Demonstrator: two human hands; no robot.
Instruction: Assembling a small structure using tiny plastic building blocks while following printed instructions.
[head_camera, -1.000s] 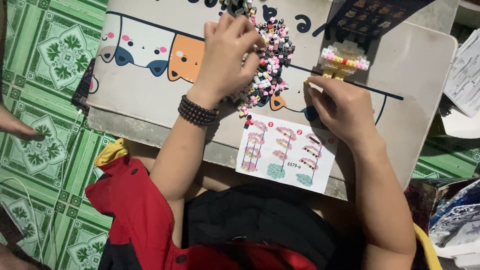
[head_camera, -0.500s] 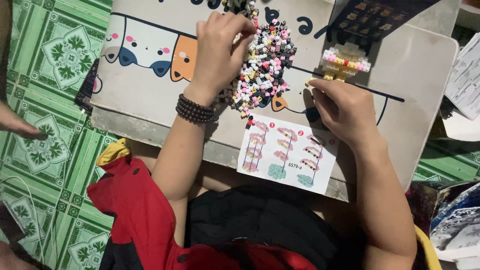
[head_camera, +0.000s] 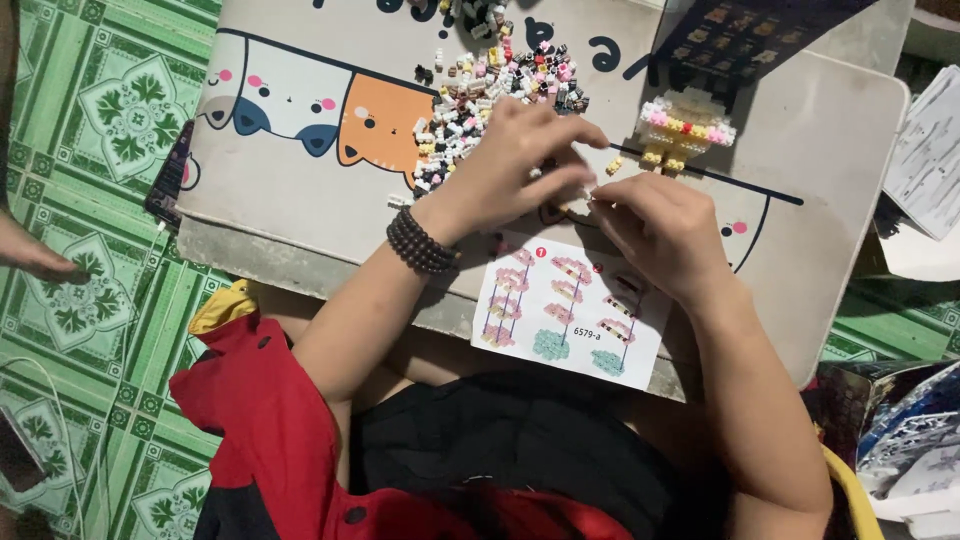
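Observation:
My left hand (head_camera: 510, 165), with a dark bead bracelet on its wrist, and my right hand (head_camera: 660, 235) meet fingertip to fingertip over the low table (head_camera: 300, 200). Between them they pinch a tiny white building block (head_camera: 587, 192). A pile of tiny mixed-colour blocks (head_camera: 480, 90) lies just beyond my left hand. A small part-built yellow, white and pink block model (head_camera: 685, 130) stands beyond my right hand. A printed instruction sheet (head_camera: 570, 315) lies at the table's near edge, under my wrists.
The tabletop shows cartoon cat faces (head_camera: 320, 115). A dark phone (head_camera: 168, 175) sits at its left edge. Another person's hand (head_camera: 35, 255) rests on the green patterned floor at the left. Papers (head_camera: 935, 150) lie to the right, packaging (head_camera: 900, 440) at the bottom right.
My left hand has left the block pile and moved right and nearer to meet my right hand. The right hand has shifted slightly left, and its fingertips now join the left's.

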